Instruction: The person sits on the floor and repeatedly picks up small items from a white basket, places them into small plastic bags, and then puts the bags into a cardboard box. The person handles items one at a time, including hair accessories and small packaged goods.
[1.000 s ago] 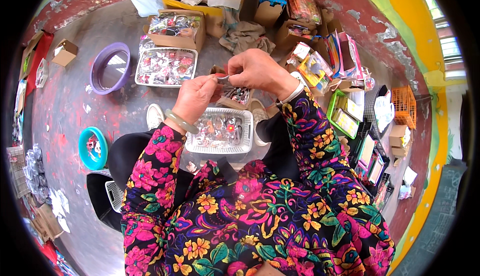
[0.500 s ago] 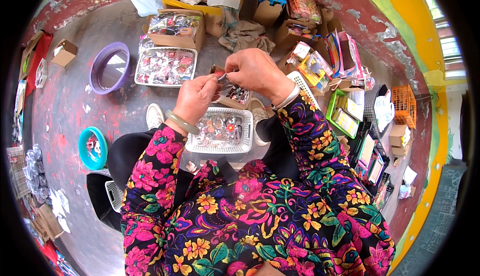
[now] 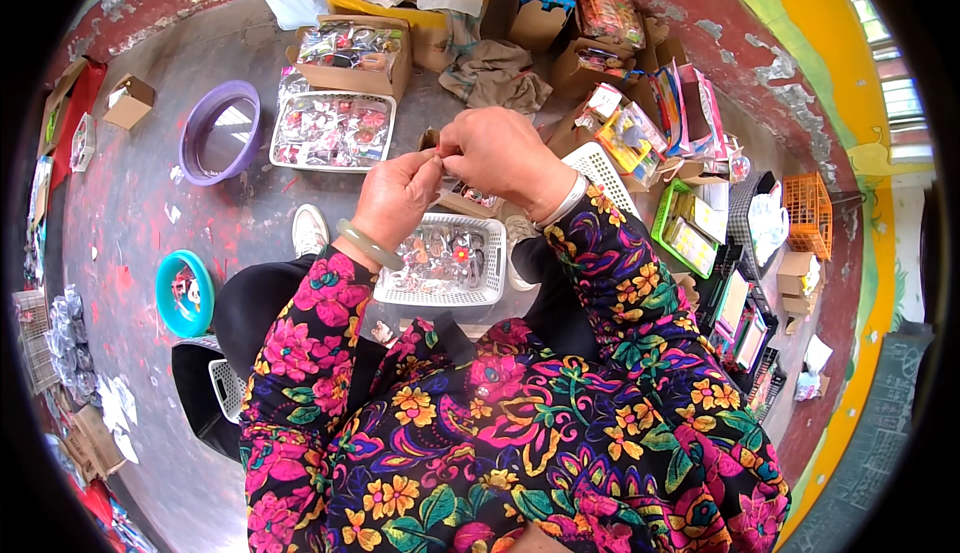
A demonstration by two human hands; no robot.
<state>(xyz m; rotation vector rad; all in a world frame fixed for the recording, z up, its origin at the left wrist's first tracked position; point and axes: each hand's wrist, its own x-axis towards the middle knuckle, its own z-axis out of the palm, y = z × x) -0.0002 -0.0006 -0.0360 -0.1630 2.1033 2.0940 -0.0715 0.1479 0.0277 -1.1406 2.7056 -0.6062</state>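
Note:
My left hand [image 3: 398, 193] and my right hand [image 3: 503, 156] meet fingertip to fingertip above the floor, both pinched closed. Whatever lies between the fingertips is tiny and mostly covered; I cannot make out its kind. Under the hands stands a white perforated basket [image 3: 452, 298] between my feet, filled with small items in clear packets and a red flower-shaped piece [image 3: 461, 253]. Just beyond it, partly hidden by my right hand, a small cardboard box [image 3: 462, 203] holds more small pieces.
Ahead on the left are a white tray of packets [image 3: 333, 165], a carton [image 3: 390, 81] and a purple basin [image 3: 187, 143]. A teal basin [image 3: 163, 298] sits left of my knee. To the right stand a green basket [image 3: 663, 223] and an orange crate [image 3: 806, 215].
The hands have drawn closer together, the right one slightly lower. A greyish bit visible between the fingertips before is now hidden by them.

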